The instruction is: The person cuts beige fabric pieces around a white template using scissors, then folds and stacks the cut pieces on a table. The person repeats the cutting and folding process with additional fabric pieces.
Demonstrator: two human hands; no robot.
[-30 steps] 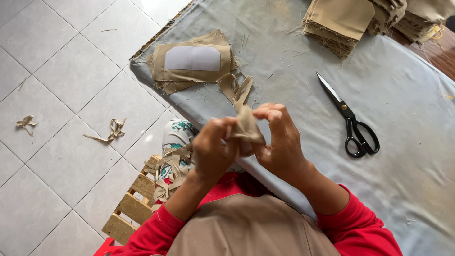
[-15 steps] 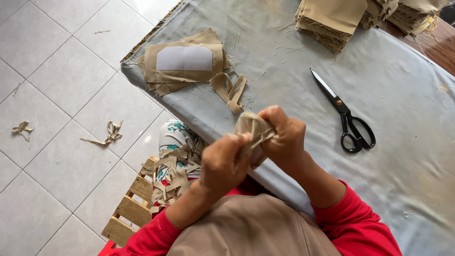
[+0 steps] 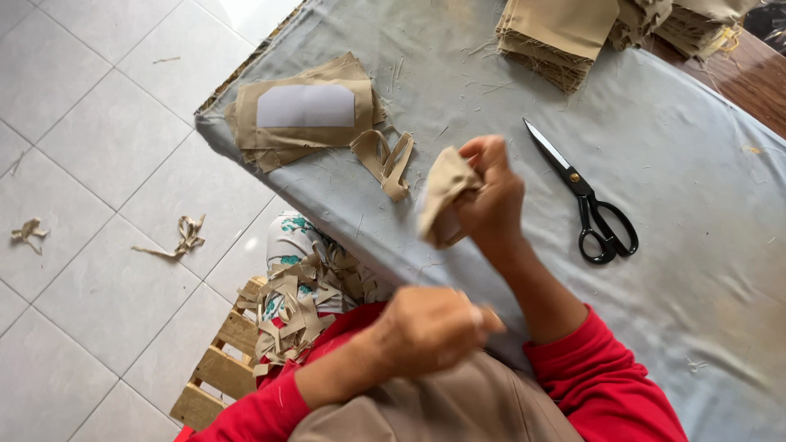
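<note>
R hand (image 3: 491, 192) raised, pinching tan cloth piece (image 3: 442, 196); L hand (image 3: 430, 327) low, fisted.

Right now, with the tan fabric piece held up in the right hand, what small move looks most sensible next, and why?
Probably lower the tan fabric piece onto the grey table cover. The right hand pinches it above the table, while the left hand sits near the lap, off it. A stack of similar pieces lies just beyond.
</note>
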